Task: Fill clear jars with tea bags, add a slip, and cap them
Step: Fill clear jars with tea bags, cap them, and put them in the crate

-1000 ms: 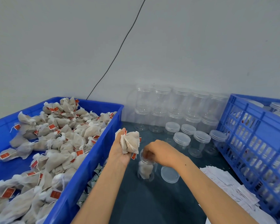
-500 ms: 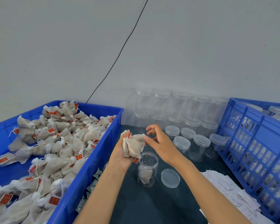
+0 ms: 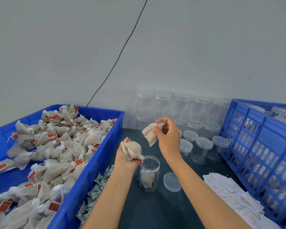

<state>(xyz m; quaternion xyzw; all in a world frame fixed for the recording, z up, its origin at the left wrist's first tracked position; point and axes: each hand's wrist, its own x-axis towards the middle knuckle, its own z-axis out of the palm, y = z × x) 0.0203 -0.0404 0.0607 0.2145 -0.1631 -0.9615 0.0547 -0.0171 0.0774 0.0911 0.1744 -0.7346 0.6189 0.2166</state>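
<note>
The right hand (image 3: 169,139) pinches one tea bag (image 3: 151,133); the left hand (image 3: 127,158) cups a spare bunch (image 3: 132,150). The open jar (image 3: 149,173) stands below both sets of fingers. Lower the bag endwise through the mouth, then release.

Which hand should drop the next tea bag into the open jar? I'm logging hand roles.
Probably the right hand: it pinches a single tea bag above the open jar, while the left hand grips a bunch.
</note>
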